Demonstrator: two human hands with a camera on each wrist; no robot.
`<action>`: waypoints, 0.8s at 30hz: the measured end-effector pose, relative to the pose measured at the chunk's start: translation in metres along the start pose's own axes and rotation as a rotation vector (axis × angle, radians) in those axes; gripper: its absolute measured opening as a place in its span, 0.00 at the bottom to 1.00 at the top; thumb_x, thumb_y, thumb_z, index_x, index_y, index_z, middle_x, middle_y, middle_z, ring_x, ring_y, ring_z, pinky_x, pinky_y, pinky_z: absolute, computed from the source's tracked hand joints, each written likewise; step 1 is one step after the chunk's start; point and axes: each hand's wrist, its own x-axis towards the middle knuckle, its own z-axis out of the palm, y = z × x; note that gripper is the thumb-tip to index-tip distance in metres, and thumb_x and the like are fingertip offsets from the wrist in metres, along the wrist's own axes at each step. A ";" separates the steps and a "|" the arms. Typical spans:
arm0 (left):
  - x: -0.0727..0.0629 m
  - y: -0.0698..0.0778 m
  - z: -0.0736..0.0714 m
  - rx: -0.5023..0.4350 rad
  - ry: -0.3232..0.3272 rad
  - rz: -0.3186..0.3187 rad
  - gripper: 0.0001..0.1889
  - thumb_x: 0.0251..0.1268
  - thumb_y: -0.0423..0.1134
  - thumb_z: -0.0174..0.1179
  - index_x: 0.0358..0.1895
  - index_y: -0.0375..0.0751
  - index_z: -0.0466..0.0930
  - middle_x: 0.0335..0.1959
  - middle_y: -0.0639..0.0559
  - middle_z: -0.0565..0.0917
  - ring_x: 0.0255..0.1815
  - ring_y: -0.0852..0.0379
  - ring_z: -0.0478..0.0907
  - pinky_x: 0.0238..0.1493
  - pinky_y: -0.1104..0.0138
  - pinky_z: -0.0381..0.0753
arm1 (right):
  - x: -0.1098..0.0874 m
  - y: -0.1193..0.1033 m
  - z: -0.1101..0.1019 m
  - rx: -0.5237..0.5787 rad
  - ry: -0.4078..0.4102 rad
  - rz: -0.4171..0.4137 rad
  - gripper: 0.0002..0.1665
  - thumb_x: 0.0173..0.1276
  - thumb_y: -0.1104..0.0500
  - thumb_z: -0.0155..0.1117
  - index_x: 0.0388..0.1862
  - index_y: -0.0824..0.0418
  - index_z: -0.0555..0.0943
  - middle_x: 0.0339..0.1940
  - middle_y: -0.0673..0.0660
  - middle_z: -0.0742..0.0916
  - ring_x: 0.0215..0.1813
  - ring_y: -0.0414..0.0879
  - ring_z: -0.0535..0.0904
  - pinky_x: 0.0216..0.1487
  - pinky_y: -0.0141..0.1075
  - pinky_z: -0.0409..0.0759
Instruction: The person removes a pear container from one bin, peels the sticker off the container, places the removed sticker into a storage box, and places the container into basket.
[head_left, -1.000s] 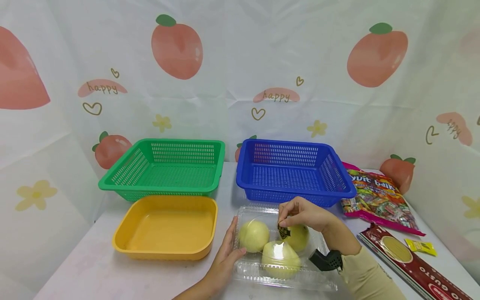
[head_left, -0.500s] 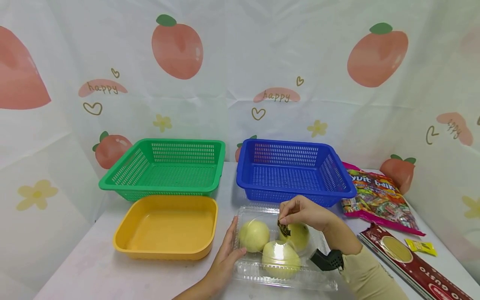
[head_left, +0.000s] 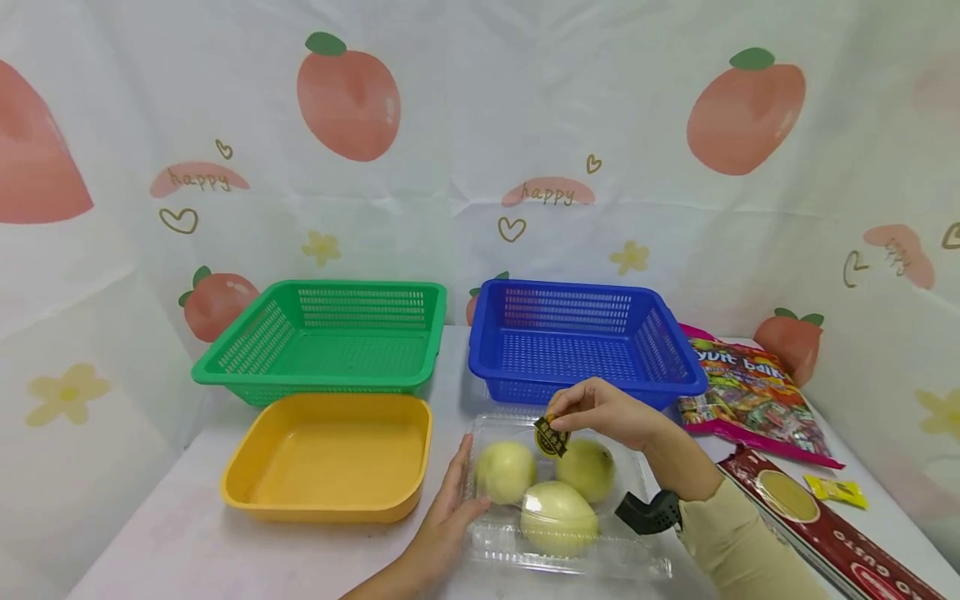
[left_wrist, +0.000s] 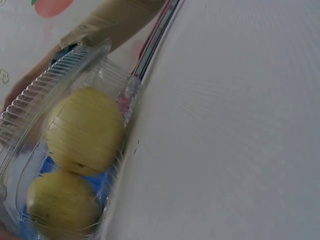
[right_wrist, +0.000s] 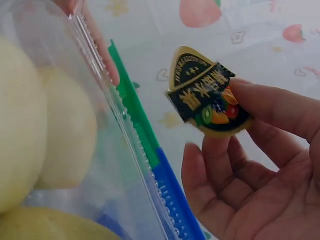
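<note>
The right hand (head_left: pixel 606 414) pinches a dark sticker (head_left: pixel 551 436) between thumb and fingers, over the clear box (head_left: pixel 501 535) toward twelve o'clock. The left hand (head_left: pixel 447 510), fingers extended, rests unclenched against the box's nine o'clock side. Inside, fruits (head_left: pixel 558 518) sit at ten, two and six.

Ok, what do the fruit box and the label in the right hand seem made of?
Fruit box: thin, glossy plastic, judging by its see-through walls and glints. Label: probably paper or plastic film, since it looks thin with black-and-gold print; its finish is unclear.
</note>
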 end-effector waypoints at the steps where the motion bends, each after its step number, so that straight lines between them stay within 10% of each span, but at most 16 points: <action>1: 0.000 0.001 -0.001 0.014 0.001 -0.004 0.38 0.68 0.35 0.46 0.75 0.47 0.33 0.77 0.48 0.32 0.76 0.45 0.25 0.73 0.52 0.29 | 0.001 -0.001 0.001 -0.002 -0.007 0.015 0.10 0.66 0.63 0.59 0.38 0.51 0.85 0.39 0.45 0.85 0.42 0.38 0.77 0.46 0.33 0.79; 11: -0.005 0.022 -0.010 0.095 0.051 -0.033 0.34 0.68 0.39 0.51 0.74 0.46 0.46 0.76 0.43 0.35 0.75 0.38 0.29 0.67 0.36 0.29 | 0.010 -0.016 0.000 -0.085 -0.117 0.006 0.20 0.66 0.65 0.58 0.49 0.82 0.75 0.38 0.47 0.86 0.41 0.38 0.79 0.44 0.31 0.81; 24: -0.004 0.046 -0.054 0.186 0.115 0.033 0.29 0.67 0.38 0.51 0.70 0.47 0.57 0.76 0.41 0.40 0.76 0.37 0.34 0.68 0.36 0.33 | 0.053 -0.033 0.017 -0.206 -0.163 0.074 0.18 0.63 0.67 0.60 0.50 0.76 0.78 0.35 0.49 0.85 0.35 0.36 0.77 0.38 0.28 0.79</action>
